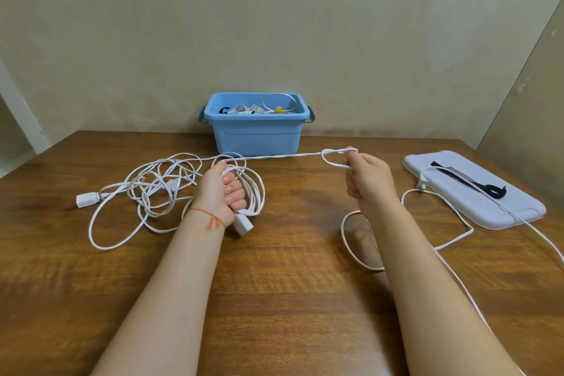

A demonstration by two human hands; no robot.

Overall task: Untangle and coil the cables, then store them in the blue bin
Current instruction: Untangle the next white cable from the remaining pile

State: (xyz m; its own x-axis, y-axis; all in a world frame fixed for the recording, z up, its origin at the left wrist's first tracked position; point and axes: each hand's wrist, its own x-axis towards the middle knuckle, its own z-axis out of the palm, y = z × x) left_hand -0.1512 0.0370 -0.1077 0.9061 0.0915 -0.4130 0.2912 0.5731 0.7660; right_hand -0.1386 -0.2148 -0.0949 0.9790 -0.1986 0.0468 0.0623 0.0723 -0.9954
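My left hand point(224, 192) grips a coil of white cable point(256, 192) above the wooden table, with a white socket end point(243, 225) hanging below the wrist. From the coil a taut strand point(283, 156) runs right to my right hand point(367, 178), which pinches a small loop of it. Slack cable point(439, 241) trails from that hand across the table to a plug point(422, 183) and off the right edge. A second white cable lies tangled point(155, 189) left of my left hand. The blue bin point(257, 123) stands at the back centre, holding several coiled cables.
The bin's pale lid point(503, 210) lies flat at the right with a black strap point(491, 189) on it. The tangled cable's socket end point(85, 200) rests near the left side. A beige wall rises just behind the bin.
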